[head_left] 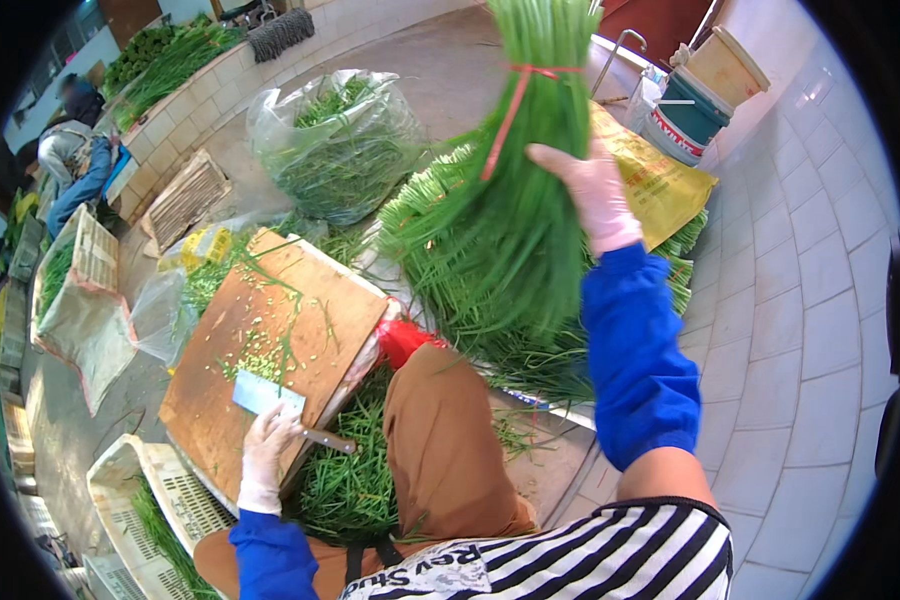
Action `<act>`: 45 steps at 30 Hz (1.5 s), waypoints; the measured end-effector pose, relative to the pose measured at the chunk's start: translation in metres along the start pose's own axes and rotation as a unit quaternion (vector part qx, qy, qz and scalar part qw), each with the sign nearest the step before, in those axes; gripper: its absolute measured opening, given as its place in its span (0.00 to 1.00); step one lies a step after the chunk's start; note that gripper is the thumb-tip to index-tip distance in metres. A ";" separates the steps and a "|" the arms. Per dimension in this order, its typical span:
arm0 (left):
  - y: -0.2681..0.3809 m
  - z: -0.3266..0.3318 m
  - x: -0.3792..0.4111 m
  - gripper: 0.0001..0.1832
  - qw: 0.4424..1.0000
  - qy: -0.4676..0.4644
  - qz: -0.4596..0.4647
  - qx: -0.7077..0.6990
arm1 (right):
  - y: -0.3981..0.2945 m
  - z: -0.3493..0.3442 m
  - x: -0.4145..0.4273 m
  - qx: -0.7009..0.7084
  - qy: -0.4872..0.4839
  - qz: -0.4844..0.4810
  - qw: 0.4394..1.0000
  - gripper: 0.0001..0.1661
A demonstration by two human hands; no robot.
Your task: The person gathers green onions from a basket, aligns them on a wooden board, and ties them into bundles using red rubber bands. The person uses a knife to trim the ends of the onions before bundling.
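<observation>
A long bundle of green chives (544,112), tied with a red band (546,73), hangs in front of me with its leaf ends fanning downward. My right hand (596,191), in a thin pale glove, grips it from the right side. My left hand (270,435), gloved too, touches the cleaver (270,394) where the blade meets the wooden handle; whether the fingers grip it is unclear. The cleaver lies flat near the close edge of a wooden cutting board (217,352). Small cut pieces (259,356) and loose leaves are scattered over the board.
A large pile of chives (450,247) lies beyond my knee, partly under a yellow sack (652,172). Trimmings (349,480) fill the space beside the board. A clear bag (337,150) of greens, plastic crates (157,480), stacked buckets (690,105) and a tiled wall (780,300) surround me. Another person (75,165) bends over at far left.
</observation>
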State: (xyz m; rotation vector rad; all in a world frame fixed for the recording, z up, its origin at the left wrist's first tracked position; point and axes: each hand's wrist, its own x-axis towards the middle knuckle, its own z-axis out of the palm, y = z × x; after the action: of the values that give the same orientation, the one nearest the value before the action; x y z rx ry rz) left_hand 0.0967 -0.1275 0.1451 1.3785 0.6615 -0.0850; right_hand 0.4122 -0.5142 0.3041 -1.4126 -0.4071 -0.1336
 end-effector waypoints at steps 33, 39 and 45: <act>-0.049 0.030 0.047 0.27 0.976 0.052 -0.177 0.111 | 0.180 -0.340 -0.093 0.061 0.549 0.234 0.800 0.49; -0.048 0.020 0.020 0.29 0.979 0.041 -0.163 0.112 | 0.244 -0.231 -0.231 0.090 0.442 0.489 0.746 0.14; -0.054 0.001 -0.013 0.25 0.982 0.058 -0.146 0.101 | 0.249 -0.090 -0.317 -0.137 -0.053 0.619 0.771 0.16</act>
State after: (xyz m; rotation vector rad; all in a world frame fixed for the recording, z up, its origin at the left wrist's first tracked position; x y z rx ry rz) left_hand 0.0634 -0.1440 0.1044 1.4799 0.9719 -0.3148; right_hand 0.2188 -0.6082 -0.0486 -1.7243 0.5412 1.0108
